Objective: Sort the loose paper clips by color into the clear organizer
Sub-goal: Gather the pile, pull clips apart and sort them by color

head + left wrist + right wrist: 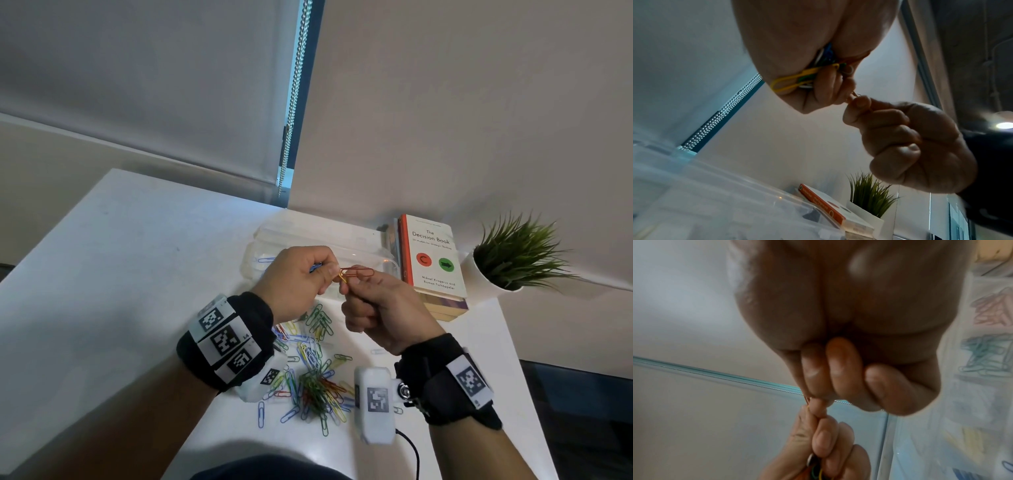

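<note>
The red paper clip (357, 273) sits up in the air between both hands, above the white table (137, 257). The right hand (383, 308), at 3 o'clock of the clip, pinches it with curled fingers. The left hand (296, 279), at 9 o'clock, pinches a yellow clip (342, 278) hooked to the red one and grips a bunch of clips (818, 71) in its fist. The clear organizer (359, 255) lies at 12 o'clock, partly hidden by the hands. The loose pile of clips (315, 380) lies at 6 o'clock.
</note>
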The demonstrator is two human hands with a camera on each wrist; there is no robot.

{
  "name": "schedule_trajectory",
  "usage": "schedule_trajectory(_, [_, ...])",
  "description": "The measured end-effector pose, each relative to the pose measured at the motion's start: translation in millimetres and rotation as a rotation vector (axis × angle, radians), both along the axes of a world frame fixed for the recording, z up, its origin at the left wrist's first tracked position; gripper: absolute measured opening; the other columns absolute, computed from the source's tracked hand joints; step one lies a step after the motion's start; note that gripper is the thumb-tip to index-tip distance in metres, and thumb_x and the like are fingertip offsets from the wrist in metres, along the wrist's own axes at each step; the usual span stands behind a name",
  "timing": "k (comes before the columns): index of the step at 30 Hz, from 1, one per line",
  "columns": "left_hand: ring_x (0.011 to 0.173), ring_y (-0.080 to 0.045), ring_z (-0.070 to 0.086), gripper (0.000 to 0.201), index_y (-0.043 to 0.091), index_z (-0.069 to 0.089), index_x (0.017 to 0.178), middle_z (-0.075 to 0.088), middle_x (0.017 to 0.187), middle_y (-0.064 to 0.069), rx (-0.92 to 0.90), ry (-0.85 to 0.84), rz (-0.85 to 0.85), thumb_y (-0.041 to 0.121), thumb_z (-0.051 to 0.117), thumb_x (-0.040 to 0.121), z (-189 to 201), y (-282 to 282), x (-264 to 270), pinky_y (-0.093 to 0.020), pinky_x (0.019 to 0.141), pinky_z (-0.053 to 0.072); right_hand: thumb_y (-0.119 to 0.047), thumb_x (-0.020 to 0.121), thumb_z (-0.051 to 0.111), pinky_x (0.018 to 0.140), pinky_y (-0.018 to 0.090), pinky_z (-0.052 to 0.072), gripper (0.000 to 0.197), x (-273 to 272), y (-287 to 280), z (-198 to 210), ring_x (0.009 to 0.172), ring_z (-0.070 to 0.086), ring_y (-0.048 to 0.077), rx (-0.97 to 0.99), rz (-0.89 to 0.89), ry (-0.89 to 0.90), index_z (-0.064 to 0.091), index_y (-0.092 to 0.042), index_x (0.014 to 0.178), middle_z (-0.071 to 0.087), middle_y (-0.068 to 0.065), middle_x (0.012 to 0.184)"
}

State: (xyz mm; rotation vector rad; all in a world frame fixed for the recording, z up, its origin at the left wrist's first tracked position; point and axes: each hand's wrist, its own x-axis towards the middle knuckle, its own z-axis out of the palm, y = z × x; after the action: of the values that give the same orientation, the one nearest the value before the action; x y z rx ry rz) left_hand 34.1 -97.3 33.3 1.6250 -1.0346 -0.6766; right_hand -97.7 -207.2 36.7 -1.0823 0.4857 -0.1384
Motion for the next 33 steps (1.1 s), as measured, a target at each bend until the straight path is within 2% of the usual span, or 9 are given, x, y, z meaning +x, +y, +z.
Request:
schedule_trajectory(8, [0.045,-0.002,0.04,0.032,0.022,0.059,0.067,0.048,0.053,0.005,0.026,-0.006,-0.023,0.008,0.053,0.096,4,1,3,-0.01,0.048,0.033,-0.016,0.094,0.044,0.05,0.026,0.015,0.015,-2,-1,-3,0.044,0.019,0.009,0.083,-0.018,-0.125,0.049,-0.01,0.082,0.024,-0.004,0.048])
schedule_trajectory(13, [0.042,0.001,0.041,0.031,0.021,0.061,0.069,0.049,0.053,0.007,0.061,0.001,0.014,0.009,0.053,0.096,-3,8,10,-0.009,0.047,0.032,-0.02,0.096,0.037,0.049,0.025,0.018,0.018,-8,-12,5,0.047,0.017,0.011,0.087,-0.18,-0.201,0.045,-0.014,0.081,0.026,-0.005,0.05])
schedule_trajectory(17, [0.039,-0.001,0.035,0.027,0.015,0.063,0.073,0.046,0.055,0.003,0.074,0.064,0.129,0.012,0.052,0.098,-17,12,22,-0.012,0.044,0.029,-0.01,0.098,0.04,0.051,0.026,0.025,0.022,-10,-33,-2,0.051,0.033,0.014,-0.17,-0.335,0.035,0.052,-0.013,0.08,0.039,0.001,0.058])
schedule_trajectory(22, [0.041,-0.003,0.034,0.026,0.017,0.066,0.074,0.046,0.053,0.004,0.161,0.075,0.184,0.017,0.053,0.097,-31,9,27,-0.017,0.047,0.031,0.002,0.093,0.042,0.05,0.029,0.037,0.016,0,-56,-10,0.056,0.05,0.019,-0.665,-0.254,0.455,0.057,-0.004,0.096,0.067,0.012,0.075])
schedule_trajectory(24, [0.04,-0.003,0.035,0.025,0.015,0.068,0.077,0.047,0.053,0.005,0.191,0.086,0.19,0.017,0.053,0.097,-37,6,28,-0.017,0.047,0.03,-0.001,0.092,0.049,0.054,0.032,0.046,0.009,4,-67,-19,0.058,0.058,0.019,-0.779,-0.235,0.568,0.058,-0.005,0.091,0.072,0.012,0.082])
schedule_trajectory(26, [0.04,-0.002,0.037,0.024,0.011,0.069,0.08,0.047,0.053,0.006,0.216,0.093,0.193,0.017,0.053,0.097,-42,3,28,-0.018,0.047,0.03,-0.007,0.09,0.056,0.066,0.041,0.057,0.01,4,-79,-30,0.068,0.065,0.022,-0.896,-0.235,0.667,0.061,-0.01,0.081,0.072,0.009,0.083])
schedule_trajectory(28, [0.04,-0.002,0.039,0.024,0.01,0.069,0.08,0.047,0.053,0.006,0.229,0.105,0.197,0.017,0.053,0.097,-47,1,29,-0.019,0.049,0.031,-0.013,0.088,0.061,0.077,0.048,0.056,0.009,2,-88,-37,0.079,0.066,0.025,-0.957,-0.252,0.718,0.065,-0.013,0.08,0.069,0.004,0.082])
schedule_trajectory(30, [0.042,-0.003,0.038,0.025,0.013,0.068,0.076,0.047,0.056,0.004,0.237,0.111,0.193,0.017,0.054,0.097,-51,0,31,-0.02,0.049,0.031,-0.015,0.088,0.063,0.082,0.048,0.055,0.008,1,-92,-40,0.083,0.064,0.026,-0.971,-0.268,0.73,0.068,-0.011,0.085,0.067,0.003,0.082])
schedule_trajectory(33, [0.049,-0.012,0.038,0.025,0.013,0.069,0.076,0.047,0.058,0.003,0.249,0.119,0.186,0.016,0.055,0.096,-58,-1,32,-0.023,0.05,0.03,-0.014,0.088,0.064,0.08,0.046,0.055,0.006,-1,-95,-43,0.083,0.064,0.026,-0.94,-0.265,0.741,0.067,-0.01,0.085,0.067,0.004,0.081])
